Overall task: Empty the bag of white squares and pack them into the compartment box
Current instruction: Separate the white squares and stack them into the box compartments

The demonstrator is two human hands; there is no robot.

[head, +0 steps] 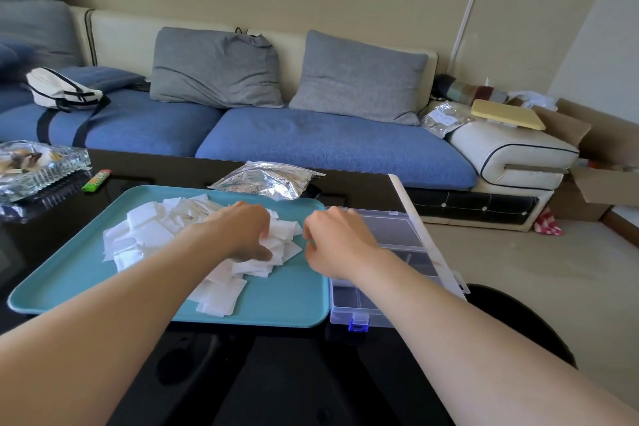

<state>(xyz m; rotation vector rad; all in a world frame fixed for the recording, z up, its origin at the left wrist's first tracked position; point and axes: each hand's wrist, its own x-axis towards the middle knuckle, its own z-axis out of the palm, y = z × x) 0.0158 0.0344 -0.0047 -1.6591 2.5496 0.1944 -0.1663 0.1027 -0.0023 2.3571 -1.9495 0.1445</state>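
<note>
A heap of white squares (152,235) lies on a teal tray (283,301). My left hand (242,232) rests on the right side of the heap, fingers curled round a few squares. My right hand (337,242) hovers at the tray's right edge with its fingers curled; nothing shows in it. Just right of the tray stands the clear compartment box (390,239), lid open and leaning away to the right, its blue latch at the near edge. The silver foil bag (266,180) lies flat behind the tray.
A glass ashtray (38,162) and a green lighter (96,180) sit on the dark table (41,228) at the far left. A blue sofa (311,138) runs behind the table. Cardboard boxes (594,190) stand at the right.
</note>
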